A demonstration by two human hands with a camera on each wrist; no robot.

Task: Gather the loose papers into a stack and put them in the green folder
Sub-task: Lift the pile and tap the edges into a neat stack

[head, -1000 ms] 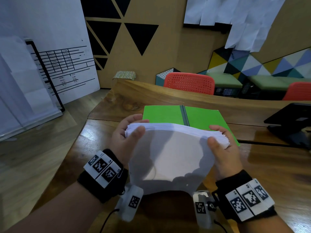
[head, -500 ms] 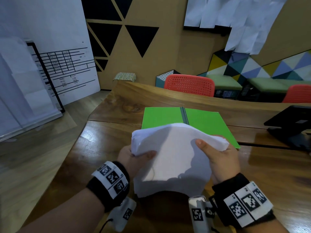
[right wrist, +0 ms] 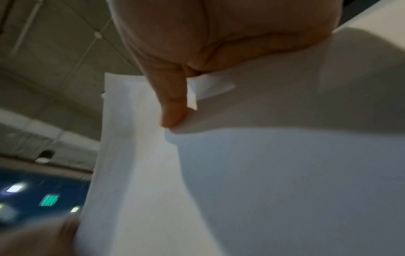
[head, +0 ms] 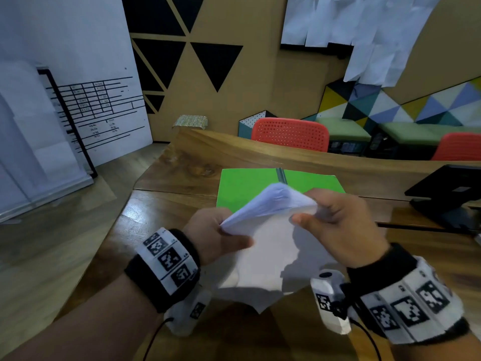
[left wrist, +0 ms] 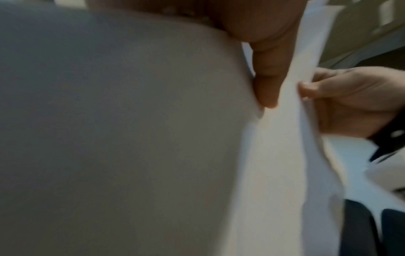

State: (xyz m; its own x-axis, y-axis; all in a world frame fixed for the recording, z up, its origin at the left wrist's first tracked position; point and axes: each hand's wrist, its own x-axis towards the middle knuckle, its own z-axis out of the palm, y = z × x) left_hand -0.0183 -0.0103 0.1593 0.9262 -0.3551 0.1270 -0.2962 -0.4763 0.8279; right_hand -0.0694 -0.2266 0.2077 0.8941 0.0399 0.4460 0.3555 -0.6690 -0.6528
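- The table [head: 182, 162] is a wooden surface on which the green folder lies; all positions below are given relative to the green folder.
- The green folder [head: 244, 186] is laid open and flat on the table, with a dark spine strip running down its centre.
- The stack of papers [head: 270, 246] is held above the table on the near side of the green folder. Its far corner is raised and overlaps the near edge of the folder in the head view. The sheets are bent upward into a peak between the two hands.
- The right hand [head: 338, 225] is positioned just near of the folder's right half. The papers are gripped at their right edge, thumb on top and fingers curled beneath.
- The left hand [head: 210, 235] is positioned near of the folder's left half. The papers are pinched at their left edge between thumb and curled fingers; in the left wrist view, the thumb [left wrist: 267, 83] is seen pressed against the sheets.
- A black stand [head: 447, 199] is located to the right of the folder, well apart from it.
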